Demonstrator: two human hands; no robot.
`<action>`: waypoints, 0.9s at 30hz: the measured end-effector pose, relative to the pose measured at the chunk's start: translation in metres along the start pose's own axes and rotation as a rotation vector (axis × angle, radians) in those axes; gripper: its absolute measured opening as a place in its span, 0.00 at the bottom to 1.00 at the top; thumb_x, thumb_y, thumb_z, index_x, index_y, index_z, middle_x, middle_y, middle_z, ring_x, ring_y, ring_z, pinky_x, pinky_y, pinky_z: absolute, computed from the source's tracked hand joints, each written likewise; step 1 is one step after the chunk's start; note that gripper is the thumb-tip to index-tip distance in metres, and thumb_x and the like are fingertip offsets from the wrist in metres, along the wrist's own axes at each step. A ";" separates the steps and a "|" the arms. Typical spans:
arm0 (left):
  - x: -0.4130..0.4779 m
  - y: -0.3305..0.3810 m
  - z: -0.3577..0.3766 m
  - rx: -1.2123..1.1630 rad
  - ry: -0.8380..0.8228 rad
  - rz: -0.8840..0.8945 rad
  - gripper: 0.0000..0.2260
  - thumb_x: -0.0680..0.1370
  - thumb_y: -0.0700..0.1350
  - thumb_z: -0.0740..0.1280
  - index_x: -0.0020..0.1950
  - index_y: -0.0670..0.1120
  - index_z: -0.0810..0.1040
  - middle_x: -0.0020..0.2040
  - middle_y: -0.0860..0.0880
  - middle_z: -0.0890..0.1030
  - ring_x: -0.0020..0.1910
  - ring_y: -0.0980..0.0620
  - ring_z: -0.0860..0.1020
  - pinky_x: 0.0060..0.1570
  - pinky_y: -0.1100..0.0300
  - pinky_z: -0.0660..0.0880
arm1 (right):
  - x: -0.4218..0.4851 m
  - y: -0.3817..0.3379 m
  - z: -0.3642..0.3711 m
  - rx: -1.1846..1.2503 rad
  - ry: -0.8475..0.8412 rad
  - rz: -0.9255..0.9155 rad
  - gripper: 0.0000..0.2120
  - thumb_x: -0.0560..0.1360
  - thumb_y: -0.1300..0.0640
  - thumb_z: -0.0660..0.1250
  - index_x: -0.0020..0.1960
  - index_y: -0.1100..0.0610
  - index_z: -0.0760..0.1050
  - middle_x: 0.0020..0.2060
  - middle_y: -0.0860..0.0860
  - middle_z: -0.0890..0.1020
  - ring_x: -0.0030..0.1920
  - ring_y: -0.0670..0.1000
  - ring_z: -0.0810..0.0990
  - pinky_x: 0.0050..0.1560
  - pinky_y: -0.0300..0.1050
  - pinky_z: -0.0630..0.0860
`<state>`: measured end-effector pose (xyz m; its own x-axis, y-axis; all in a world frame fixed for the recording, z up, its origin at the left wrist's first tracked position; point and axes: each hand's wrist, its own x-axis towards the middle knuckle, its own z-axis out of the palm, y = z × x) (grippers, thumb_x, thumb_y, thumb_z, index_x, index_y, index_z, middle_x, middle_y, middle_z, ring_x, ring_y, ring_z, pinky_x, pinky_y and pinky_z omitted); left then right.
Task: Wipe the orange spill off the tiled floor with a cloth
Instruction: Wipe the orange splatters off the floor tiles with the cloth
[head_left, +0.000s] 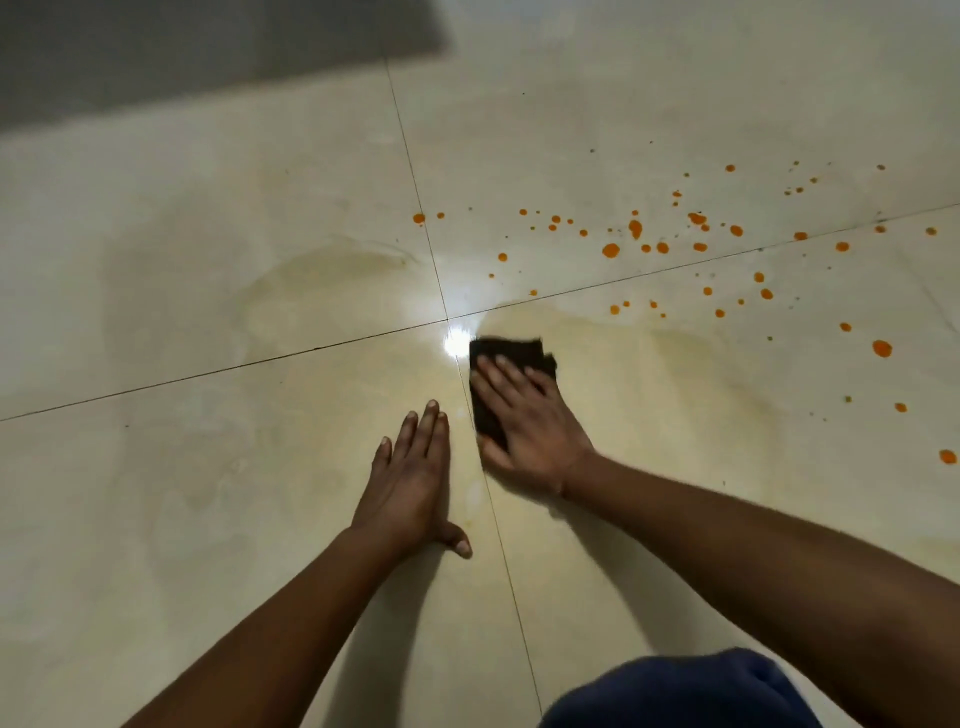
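A dark folded cloth (511, 353) lies flat on the cream tiled floor (208, 467), just right of where the grout lines cross. My right hand (524, 423) presses down on it, palm flat, fingers spread over the cloth. My left hand (415, 478) rests flat on the tile to the cloth's left, holding nothing. Orange drops of the spill (611, 250) are scattered over the tiles beyond and to the right of the cloth, with larger blobs at the far right (881, 348). A pale yellowish wet smear (675, 364) surrounds the cloth.
A grey wall base (182, 52) runs along the top left. My knee in blue fabric (685, 691) shows at the bottom edge. A bright light reflection (457, 340) sits on the tile beside the cloth. A faint dried smear (322, 275) marks the left tile.
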<state>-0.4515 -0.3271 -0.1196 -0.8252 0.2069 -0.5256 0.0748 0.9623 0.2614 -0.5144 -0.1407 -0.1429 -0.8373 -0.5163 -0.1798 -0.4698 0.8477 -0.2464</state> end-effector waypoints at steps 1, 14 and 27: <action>-0.001 0.001 -0.001 -0.002 -0.008 -0.004 0.69 0.56 0.65 0.78 0.76 0.45 0.31 0.73 0.51 0.25 0.75 0.49 0.31 0.74 0.49 0.39 | -0.033 0.004 0.005 -0.004 -0.044 -0.078 0.37 0.75 0.39 0.54 0.80 0.54 0.52 0.80 0.53 0.55 0.79 0.51 0.51 0.76 0.54 0.52; 0.046 -0.067 -0.055 0.036 0.210 0.000 0.44 0.74 0.72 0.49 0.79 0.43 0.45 0.80 0.46 0.43 0.79 0.45 0.46 0.75 0.44 0.51 | -0.020 0.013 -0.008 -0.069 -0.106 -0.150 0.36 0.78 0.38 0.51 0.81 0.54 0.48 0.80 0.51 0.48 0.80 0.50 0.44 0.77 0.52 0.49; 0.098 -0.101 -0.049 -0.022 0.479 -0.035 0.27 0.81 0.56 0.47 0.79 0.49 0.51 0.80 0.52 0.54 0.78 0.51 0.51 0.76 0.47 0.49 | 0.244 -0.007 -0.053 -0.127 -0.026 -0.047 0.35 0.80 0.39 0.54 0.80 0.54 0.50 0.80 0.52 0.51 0.80 0.51 0.48 0.76 0.54 0.50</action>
<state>-0.5671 -0.4124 -0.1575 -0.9924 0.0654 -0.1038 0.0352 0.9622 0.2699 -0.7301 -0.2663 -0.1348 -0.8069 -0.5571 -0.1963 -0.5410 0.8304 -0.1333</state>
